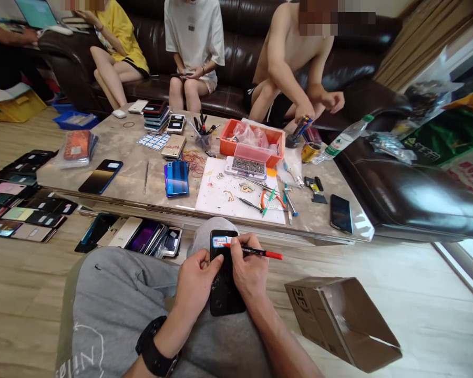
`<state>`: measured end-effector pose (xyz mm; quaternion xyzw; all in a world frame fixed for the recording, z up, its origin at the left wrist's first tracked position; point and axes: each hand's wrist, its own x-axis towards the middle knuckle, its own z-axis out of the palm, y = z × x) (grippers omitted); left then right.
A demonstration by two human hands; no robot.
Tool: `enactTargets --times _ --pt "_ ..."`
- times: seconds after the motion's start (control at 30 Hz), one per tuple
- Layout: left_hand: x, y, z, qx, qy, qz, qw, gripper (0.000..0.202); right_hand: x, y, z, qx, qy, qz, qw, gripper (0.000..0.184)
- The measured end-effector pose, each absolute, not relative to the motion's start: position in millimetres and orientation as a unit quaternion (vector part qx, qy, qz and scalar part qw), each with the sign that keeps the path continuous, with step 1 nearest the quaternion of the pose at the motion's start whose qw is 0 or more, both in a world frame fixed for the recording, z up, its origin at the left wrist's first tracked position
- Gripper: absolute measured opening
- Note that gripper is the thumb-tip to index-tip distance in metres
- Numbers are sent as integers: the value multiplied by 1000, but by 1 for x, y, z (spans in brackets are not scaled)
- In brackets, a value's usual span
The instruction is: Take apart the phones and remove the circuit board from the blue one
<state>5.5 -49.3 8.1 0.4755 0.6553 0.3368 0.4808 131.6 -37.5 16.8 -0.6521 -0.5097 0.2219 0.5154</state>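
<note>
In the head view, a black, rectangular smartphone (225, 296) is held upright over a leg in grey cloth trousers (118, 294); whether the leg is touched by it cannot be told. Its left edge is gripped by the left hand (197, 278), with the thumb laid across the dark surface and the fingers curled at the side. A bulky black wristwatch (156, 344) is worn just behind that hand.

A slim pen with a black barrel and red ends (262, 252) is pinched in the closed right hand (250, 268), and its tip is set at a small white label with a blue border (217, 241) near the phone's far end.

To the right of the right hand, an open brown cardboard box (311, 310) is seen on the floor. Beyond both hands, a grey marbled counter (132, 181) is spread with items: a white rectangular mat (208, 202) straight ahead, orange-handled pliers (273, 198) upon it, shiny blue phones (177, 179) farther left, and a dark phone (341, 214) off to the right. Beneath the counter, left of the left hand, a row of phones (142, 236) is lined up.
</note>
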Motion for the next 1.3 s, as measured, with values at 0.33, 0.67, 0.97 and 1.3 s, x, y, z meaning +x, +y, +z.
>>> enactTargets --times 0.33,0.67,0.97,1.3 --pt "5 -49 8 474 658 338 478 48 131 -36 16 -656 -505 222 515 26" --pt "6 -48 8 475 658 341 475 46 131 -36 16 -658 -498 217 522 27" --pt "6 -49 8 479 657 339 474 46 131 -36 17 -657 -496 221 523 26" --pt "6 -47 6 477 663 332 472 46 131 -36 17 -664 -476 226 530 27"
